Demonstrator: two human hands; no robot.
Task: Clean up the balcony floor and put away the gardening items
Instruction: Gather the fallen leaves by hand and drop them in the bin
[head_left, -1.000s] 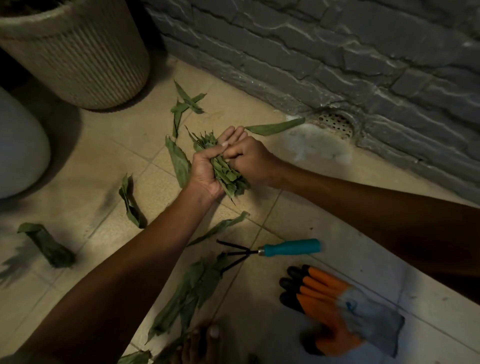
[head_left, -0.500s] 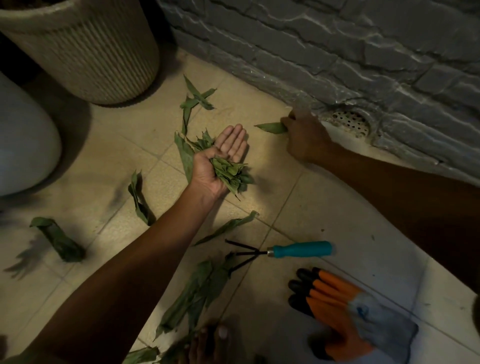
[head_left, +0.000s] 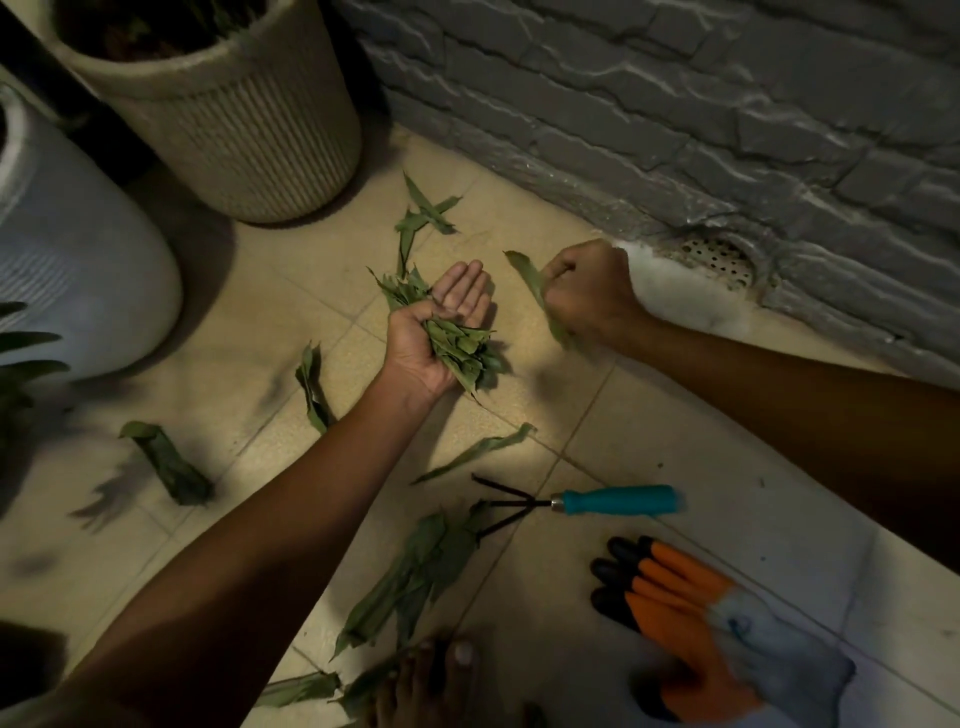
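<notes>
Beige floor tiles (head_left: 675, 457) below a grey brick wall (head_left: 675, 104) are strewn with leaves. Leaf-gathering is in hand: a bundle (head_left: 462, 348) is cradled in the left hand (head_left: 441, 332), fingers straight, thumb curled over it. One leaf (head_left: 535, 291), lifted from the floor since half a second ago, is gripped in the closed right hand (head_left: 592, 296); adding it to the bundle is judged next.

Dim, warm-lit centre; blurred edges
</notes>
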